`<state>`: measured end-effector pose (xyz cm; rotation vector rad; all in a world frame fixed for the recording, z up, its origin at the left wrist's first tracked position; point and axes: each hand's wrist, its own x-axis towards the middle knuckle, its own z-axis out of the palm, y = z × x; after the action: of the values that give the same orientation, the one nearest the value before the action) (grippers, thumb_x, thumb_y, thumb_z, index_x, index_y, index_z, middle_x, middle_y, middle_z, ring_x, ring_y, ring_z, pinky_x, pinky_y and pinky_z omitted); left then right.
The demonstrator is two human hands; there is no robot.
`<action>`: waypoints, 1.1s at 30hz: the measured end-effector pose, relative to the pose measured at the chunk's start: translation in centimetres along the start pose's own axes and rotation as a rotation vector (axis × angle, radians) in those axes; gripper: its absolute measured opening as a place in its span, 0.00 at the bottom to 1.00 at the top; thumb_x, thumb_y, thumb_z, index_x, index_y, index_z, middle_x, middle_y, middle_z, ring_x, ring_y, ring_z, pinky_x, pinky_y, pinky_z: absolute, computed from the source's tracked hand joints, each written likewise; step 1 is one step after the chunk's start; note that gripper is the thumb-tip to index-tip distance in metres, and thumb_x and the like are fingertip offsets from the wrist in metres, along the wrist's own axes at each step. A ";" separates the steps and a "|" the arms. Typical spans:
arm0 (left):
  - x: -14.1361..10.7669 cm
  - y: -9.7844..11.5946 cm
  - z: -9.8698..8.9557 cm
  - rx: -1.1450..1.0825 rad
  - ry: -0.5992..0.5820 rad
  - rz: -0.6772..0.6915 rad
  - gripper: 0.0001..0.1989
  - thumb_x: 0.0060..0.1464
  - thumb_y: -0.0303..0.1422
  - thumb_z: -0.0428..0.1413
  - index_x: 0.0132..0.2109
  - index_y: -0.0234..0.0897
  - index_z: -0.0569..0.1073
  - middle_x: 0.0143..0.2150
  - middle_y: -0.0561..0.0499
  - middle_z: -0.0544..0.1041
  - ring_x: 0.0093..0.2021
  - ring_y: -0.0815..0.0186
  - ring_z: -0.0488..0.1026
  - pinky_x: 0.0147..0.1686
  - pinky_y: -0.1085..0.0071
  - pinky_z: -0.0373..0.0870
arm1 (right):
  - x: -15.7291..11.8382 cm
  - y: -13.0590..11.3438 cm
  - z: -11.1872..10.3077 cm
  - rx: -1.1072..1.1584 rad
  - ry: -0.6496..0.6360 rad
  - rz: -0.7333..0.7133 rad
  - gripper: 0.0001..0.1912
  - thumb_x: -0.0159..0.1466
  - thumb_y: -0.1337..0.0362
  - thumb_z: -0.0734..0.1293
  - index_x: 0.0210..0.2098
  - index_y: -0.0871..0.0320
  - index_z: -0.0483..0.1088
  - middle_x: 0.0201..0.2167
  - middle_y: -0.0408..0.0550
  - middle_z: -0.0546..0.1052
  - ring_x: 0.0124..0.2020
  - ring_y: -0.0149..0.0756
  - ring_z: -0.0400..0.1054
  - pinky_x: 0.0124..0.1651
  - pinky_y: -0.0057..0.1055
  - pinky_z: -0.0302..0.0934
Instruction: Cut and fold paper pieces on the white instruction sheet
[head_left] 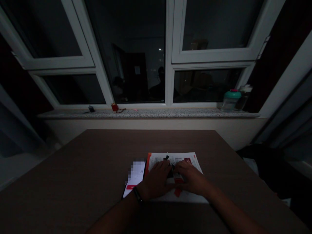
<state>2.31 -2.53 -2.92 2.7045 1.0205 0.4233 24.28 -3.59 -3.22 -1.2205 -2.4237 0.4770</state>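
Observation:
A printed booklet or sheet with an orange left edge lies on the brown table. Over its left half is my left hand, a dark band at the wrist. My right hand is over the right half, its fingers bent towards the left hand. Between the fingertips is a small black thing with a narrow tip; its kind is too dark and covered to make out. An orange-red patch or piece shows below the hands. The thumbs are close together.
Left of the booklet lies a phone with a lit screen. The brown table reaches towards a stone windowsill. On the sill are a small dark bottle, a red jar and a teal-lidded bottle beside another bottle.

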 end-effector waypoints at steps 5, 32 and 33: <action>0.2 0.1 -0.3 0.017 0.005 -0.008 0.23 0.58 0.46 0.60 0.53 0.38 0.68 0.55 0.43 0.69 0.56 0.51 0.66 0.57 0.54 0.64 | 0.0 0.4 0.1 0.007 -0.008 -0.004 0.20 0.57 0.57 0.75 0.48 0.52 0.73 0.47 0.49 0.75 0.51 0.46 0.67 0.56 0.41 0.58; 0.3 -0.6 -0.9 0.151 -0.048 0.006 0.14 0.62 0.27 0.54 0.54 0.39 0.68 0.54 0.46 0.71 0.56 0.56 0.66 0.58 0.60 0.62 | -0.3 1.1 -0.9 -0.075 0.002 -0.084 0.21 0.60 0.73 0.63 0.51 0.54 0.73 0.49 0.50 0.76 0.54 0.44 0.64 0.61 0.45 0.54; 0.3 -0.5 -1.1 0.136 -0.052 0.013 0.17 0.61 0.31 0.58 0.56 0.40 0.68 0.55 0.45 0.71 0.56 0.55 0.66 0.57 0.59 0.63 | -0.3 1.2 -0.9 -0.074 0.001 -0.082 0.21 0.60 0.72 0.63 0.52 0.54 0.73 0.49 0.50 0.75 0.54 0.44 0.64 0.62 0.45 0.52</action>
<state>1.86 -1.90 -2.02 2.8265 1.0542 0.2937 25.67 -3.07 -3.01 -1.1450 -2.4999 0.3654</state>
